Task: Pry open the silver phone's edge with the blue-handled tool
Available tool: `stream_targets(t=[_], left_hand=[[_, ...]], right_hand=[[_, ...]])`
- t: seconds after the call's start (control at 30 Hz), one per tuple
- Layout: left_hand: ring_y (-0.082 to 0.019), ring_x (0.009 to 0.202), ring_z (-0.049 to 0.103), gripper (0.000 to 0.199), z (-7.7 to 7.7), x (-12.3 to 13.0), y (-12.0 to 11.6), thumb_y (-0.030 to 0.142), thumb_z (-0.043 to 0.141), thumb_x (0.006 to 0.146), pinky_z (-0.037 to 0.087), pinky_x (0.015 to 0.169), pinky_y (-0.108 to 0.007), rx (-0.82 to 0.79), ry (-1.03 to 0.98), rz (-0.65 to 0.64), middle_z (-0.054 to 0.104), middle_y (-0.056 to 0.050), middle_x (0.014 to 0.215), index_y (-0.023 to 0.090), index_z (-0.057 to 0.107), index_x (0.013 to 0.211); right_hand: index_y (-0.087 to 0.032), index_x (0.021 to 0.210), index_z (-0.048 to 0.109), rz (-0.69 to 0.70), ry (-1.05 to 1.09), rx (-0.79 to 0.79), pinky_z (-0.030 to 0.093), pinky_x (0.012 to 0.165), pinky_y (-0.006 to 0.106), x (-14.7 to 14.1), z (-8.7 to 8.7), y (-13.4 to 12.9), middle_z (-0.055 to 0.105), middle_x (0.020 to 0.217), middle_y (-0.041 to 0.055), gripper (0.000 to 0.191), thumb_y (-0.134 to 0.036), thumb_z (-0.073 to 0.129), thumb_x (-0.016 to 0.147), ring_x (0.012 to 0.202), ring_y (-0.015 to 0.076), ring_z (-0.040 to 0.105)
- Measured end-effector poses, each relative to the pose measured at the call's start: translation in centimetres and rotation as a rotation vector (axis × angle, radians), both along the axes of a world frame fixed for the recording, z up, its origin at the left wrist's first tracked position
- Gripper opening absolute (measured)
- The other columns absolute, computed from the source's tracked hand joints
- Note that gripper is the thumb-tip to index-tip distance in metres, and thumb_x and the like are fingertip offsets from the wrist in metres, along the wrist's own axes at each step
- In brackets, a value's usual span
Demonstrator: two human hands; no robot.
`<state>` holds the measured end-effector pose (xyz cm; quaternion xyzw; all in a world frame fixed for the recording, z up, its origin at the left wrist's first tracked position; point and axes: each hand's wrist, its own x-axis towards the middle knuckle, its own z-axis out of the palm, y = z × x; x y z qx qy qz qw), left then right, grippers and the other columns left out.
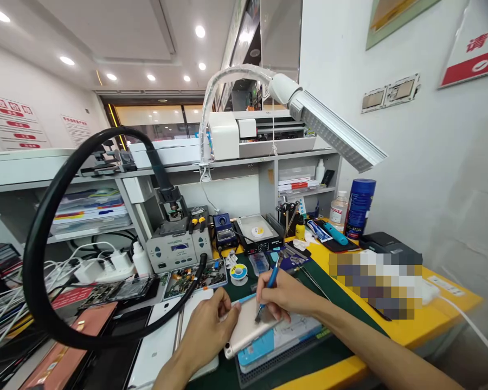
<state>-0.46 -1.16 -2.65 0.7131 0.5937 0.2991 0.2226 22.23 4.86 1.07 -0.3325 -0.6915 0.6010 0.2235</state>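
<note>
A gold tablet [250, 323] lies back side up and slightly slanted on a blue-and-white box [268, 346]. My left hand [211, 327] grips its left edge, the thumb on top and the fingers curled. In my right hand [282, 292] is a slim brush [273, 277] with a blue handle, pinched like a pen. The dark tip of the brush meets the tablet's back near its lower right side. Beneath the box is a dark mesh tray [264, 374], on a green mat [350, 319].
A thick black hose [36, 227] arches over the left side, from a grey soldering station [174, 252]. Behind my hands are a parts tray [215, 279], a solder spool [239, 273] and a heating plate [256, 230]. A lamp [337, 127] hangs above. White devices [154, 344] lie left.
</note>
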Motion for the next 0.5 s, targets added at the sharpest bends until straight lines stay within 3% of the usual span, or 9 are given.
stream_targets(t=[0.27, 0.43, 0.5], left_hand=[[-0.015, 0.06, 0.047, 0.031, 0.47, 0.27, -0.01, 0.052, 0.046, 0.096, 0.027, 0.057, -0.026, -0.002, 0.027, 0.029, 0.049, 0.007, 0.061, 0.027, 0.044, 0.078], [-0.015, 0.059, 0.044, 0.034, 0.08, 0.44, 0.01, 0.055, 0.04, 0.095, 0.028, 0.057, -0.025, 0.002, 0.044, 0.026, 0.044, 0.008, 0.059, 0.027, 0.042, 0.076], [-0.015, 0.058, 0.042, 0.036, -0.11, 0.44, 0.19, 0.057, 0.037, 0.094, 0.029, 0.056, -0.025, -0.004, 0.054, 0.026, 0.042, 0.008, 0.057, 0.027, 0.041, 0.074]], right_hand=[[-0.016, 0.079, 0.06, -0.009, -0.016, 0.017, 0.038, 0.032, 0.016, -0.15, 0.59, -0.47, 0.056, 0.048, -0.0052, 0.008, -0.024, 0.06, 0.077, 0.038, 0.009, 0.049], [-0.018, 0.073, 0.058, -0.056, -0.018, -0.056, 0.037, 0.03, 0.016, -0.42, 0.49, -0.39, 0.054, 0.044, -0.0058, 0.008, -0.023, 0.062, 0.071, 0.035, 0.0098, 0.049], [-0.016, 0.074, 0.061, -0.015, 0.002, -0.068, 0.04, 0.031, 0.016, -0.42, 0.45, -0.3, 0.058, 0.048, -0.0045, 0.01, -0.024, 0.065, 0.07, 0.038, 0.0098, 0.051]])
